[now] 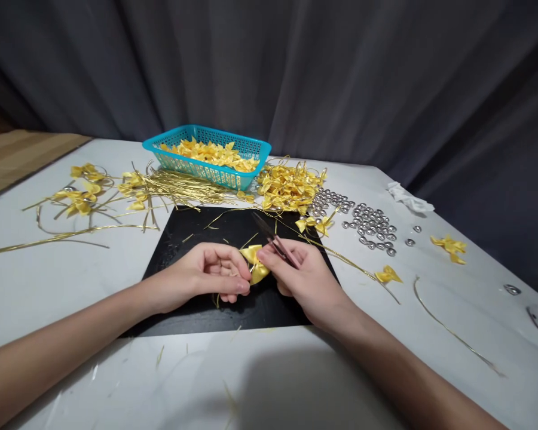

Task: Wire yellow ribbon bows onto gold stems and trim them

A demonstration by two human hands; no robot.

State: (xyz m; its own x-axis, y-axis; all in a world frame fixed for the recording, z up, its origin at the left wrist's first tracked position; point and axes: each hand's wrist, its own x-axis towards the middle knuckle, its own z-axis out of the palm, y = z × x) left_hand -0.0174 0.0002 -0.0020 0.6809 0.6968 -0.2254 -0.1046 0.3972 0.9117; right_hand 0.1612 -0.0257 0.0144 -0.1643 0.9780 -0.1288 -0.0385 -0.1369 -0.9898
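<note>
Over the black mat [174, 239], my two hands meet at a yellow ribbon bow [259, 273]. My left hand [217, 272] has thumb and forefinger closed at the bow's left side, with a bit of gold cord showing below them. At the bow's other side, my right hand [307, 278] pinches the ribbon between thumb and finger. Tucked in that same hand are pink-handled scissors [284, 249], their dark blades pointing up and away to the left. The fingers hide part of the bow.
A turquoise basket [206, 169] of yellow bows stands at the back. Gold cords [183, 188] lie before it, beside a pile of bows [291, 185]. Silver ring-like pieces [372, 224] spread rightward. Loose bows [83, 200] lie left; crumpled white tissue [410, 198] lies back right.
</note>
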